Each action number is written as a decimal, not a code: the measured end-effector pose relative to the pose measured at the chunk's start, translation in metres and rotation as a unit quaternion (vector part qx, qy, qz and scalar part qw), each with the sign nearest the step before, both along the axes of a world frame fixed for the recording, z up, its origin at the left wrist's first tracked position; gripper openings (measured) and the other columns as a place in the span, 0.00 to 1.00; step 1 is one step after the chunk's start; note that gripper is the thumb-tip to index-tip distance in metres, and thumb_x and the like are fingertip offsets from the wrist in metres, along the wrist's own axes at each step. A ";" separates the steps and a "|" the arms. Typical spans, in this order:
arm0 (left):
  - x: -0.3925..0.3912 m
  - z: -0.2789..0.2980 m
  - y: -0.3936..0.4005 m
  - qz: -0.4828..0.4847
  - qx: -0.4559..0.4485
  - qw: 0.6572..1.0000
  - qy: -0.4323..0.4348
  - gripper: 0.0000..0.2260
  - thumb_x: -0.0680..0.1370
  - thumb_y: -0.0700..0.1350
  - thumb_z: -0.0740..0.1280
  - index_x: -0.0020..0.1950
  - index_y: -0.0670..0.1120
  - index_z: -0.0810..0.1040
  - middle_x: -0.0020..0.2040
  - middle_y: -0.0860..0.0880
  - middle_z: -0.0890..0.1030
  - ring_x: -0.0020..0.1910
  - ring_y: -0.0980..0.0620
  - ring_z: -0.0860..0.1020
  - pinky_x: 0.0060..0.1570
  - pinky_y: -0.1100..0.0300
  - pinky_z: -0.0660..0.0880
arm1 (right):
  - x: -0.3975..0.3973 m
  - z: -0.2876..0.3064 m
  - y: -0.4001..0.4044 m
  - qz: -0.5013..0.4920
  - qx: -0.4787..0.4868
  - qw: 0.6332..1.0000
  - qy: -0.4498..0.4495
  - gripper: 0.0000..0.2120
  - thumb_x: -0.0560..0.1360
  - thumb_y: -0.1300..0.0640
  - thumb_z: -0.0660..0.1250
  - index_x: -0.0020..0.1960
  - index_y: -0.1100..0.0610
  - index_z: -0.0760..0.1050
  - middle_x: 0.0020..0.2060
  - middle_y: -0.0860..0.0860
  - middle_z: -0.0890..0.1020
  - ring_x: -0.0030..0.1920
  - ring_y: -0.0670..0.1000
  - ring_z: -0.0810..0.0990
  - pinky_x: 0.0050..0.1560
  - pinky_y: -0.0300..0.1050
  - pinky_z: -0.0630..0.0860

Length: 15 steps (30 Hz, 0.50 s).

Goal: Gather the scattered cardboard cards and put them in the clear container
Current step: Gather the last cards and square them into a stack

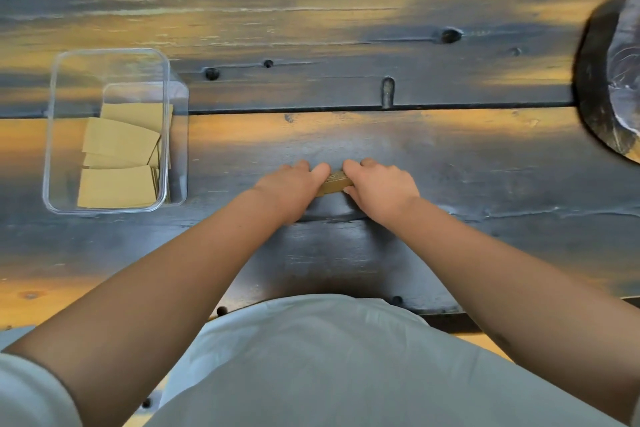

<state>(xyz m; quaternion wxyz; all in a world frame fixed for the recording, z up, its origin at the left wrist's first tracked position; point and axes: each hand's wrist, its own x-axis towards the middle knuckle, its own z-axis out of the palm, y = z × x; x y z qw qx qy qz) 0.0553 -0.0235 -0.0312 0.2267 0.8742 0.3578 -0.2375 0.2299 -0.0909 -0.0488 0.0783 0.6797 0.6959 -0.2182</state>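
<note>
A small stack of brown cardboard cards (334,183) stands on edge on the dark wooden table, pressed between both hands at the centre. My left hand (294,185) grips its left end and my right hand (379,184) grips its right end; most of the stack is hidden by the fingers. The clear plastic container (59,135) sits at the left, about a forearm's length from my left hand. Several cardboard cards (119,156) lie loosely overlapped inside it.
A dark round object (599,80) with a shiny inner surface juts in at the right edge of the wooden table (346,45). The table's near edge runs just in front of my torso.
</note>
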 end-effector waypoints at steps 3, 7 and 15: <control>-0.002 0.003 0.003 -0.042 0.048 0.998 -0.006 0.23 0.71 0.35 0.67 0.60 0.45 0.61 0.47 0.45 0.71 0.36 0.47 0.68 0.28 0.56 0.61 | -0.002 0.004 0.001 -0.021 -0.043 0.996 0.076 0.20 0.73 0.44 0.67 0.58 0.49 0.62 0.47 0.52 0.73 0.43 0.61 0.77 0.38 0.51 0.74; 0.004 0.004 0.001 -0.036 0.123 0.991 -0.035 0.15 0.78 0.50 0.65 0.59 0.44 0.66 0.48 0.45 0.79 0.43 0.43 0.78 0.32 0.55 0.64 | -0.012 0.007 0.001 0.006 0.016 0.999 0.043 0.26 0.69 0.37 0.67 0.60 0.46 0.61 0.50 0.52 0.75 0.40 0.62 0.78 0.33 0.48 0.70; -0.005 -0.007 -0.004 -0.015 0.096 0.993 -0.066 0.17 0.78 0.57 0.63 0.58 0.46 0.67 0.52 0.47 0.77 0.51 0.45 0.76 0.37 0.54 0.65 | -0.011 0.002 0.004 0.041 0.024 0.999 -0.005 0.14 0.76 0.43 0.62 0.52 0.54 0.69 0.47 0.53 0.76 0.41 0.61 0.80 0.33 0.47 0.65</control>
